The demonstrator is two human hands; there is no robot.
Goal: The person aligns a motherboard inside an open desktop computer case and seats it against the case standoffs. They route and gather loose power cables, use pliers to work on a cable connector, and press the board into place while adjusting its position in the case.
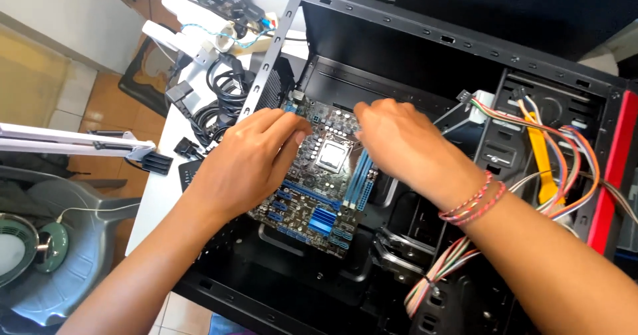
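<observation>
A dark motherboard (pixel 319 195) with blue slots and a silver processor socket lies inside an open black computer case (pixel 412 36). My left hand (pixel 249 159) rests on the board's left side, thumb and fingers curled at its upper left edge. My right hand (pixel 402 145) presses on the board's upper right part, fingertips near the top edge; a pink and red braided band sits on that wrist. Both hands hold the board. The board's middle strip shows between them.
A bundle of coloured wires (pixel 565 149) and a yellow strip (pixel 541 155) hang in the case's right bay. Black cables (pixel 222 89) and white parts lie on the white table (pixel 156 189) to the left. A grey plastic chair (pixel 73 242) stands below left.
</observation>
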